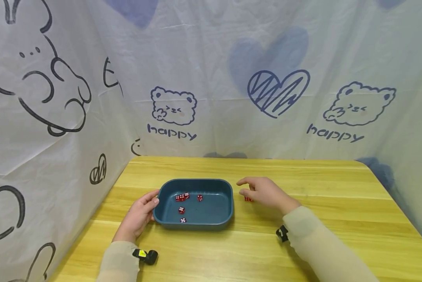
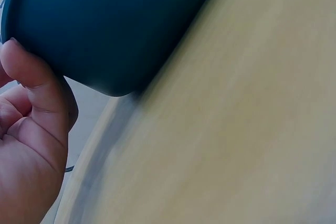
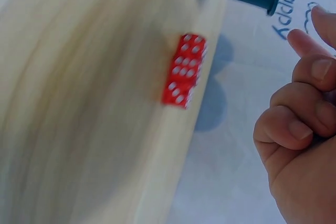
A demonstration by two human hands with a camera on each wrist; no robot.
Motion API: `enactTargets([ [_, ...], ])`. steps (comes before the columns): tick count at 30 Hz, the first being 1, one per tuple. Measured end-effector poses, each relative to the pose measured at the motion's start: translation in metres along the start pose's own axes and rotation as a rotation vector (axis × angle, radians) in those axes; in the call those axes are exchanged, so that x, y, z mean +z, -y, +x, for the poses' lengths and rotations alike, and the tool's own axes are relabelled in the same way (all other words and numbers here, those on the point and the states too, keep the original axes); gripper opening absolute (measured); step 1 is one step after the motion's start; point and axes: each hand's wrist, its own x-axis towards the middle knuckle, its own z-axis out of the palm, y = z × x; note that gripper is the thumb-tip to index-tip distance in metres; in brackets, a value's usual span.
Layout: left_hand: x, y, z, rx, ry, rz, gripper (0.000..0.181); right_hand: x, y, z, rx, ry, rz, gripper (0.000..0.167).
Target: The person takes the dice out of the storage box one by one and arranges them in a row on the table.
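A dark teal rectangular container (image 1: 207, 226) stands on the table with several red dice (image 1: 181, 210) scattered in its left half. My left hand (image 1: 139, 215) grips its left end, thumb at the rim; the left wrist view shows the thumb against the outer wall (image 2: 121, 30). To the right of the container, my right hand (image 1: 267, 192) hovers with thumb and index finger apart and nothing between them. In the right wrist view, red dice with white pips (image 3: 184, 72) sit in a touching row, apart from the curled other fingers. From the head view, that hand partly hides them.
The wooden table (image 1: 204, 258) has light yellow grain. Behind it and at the left hangs a white cloth (image 1: 214, 78) with printed hearts, bears and words. A small black camera (image 1: 147, 256) is strapped to the left wrist, another (image 1: 282, 233) to the right.
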Motion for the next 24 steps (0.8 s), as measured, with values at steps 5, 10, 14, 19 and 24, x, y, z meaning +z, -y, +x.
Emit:
enactTargets([
  [5,0.0,-0.001,0.0,0.006,-0.002,-0.003,0.048,0.0,0.014,0.002,-0.041,0.0,0.017,0.034],
  [10,0.0,-0.001,0.001,0.008,-0.002,0.001,0.049,0.002,0.025,0.006,-0.074,0.014,0.024,0.036],
  [14,0.0,-0.001,0.0,0.003,0.004,-0.006,0.05,0.007,0.033,0.009,-0.085,0.029,-0.003,0.038],
  [19,0.0,-0.001,-0.001,0.009,0.006,-0.005,0.051,0.011,0.044,0.013,-0.111,0.043,0.002,0.035],
  [24,0.0,0.0,-0.002,0.033,0.017,-0.003,0.052,0.018,0.053,0.018,-0.134,0.068,0.004,0.033],
])
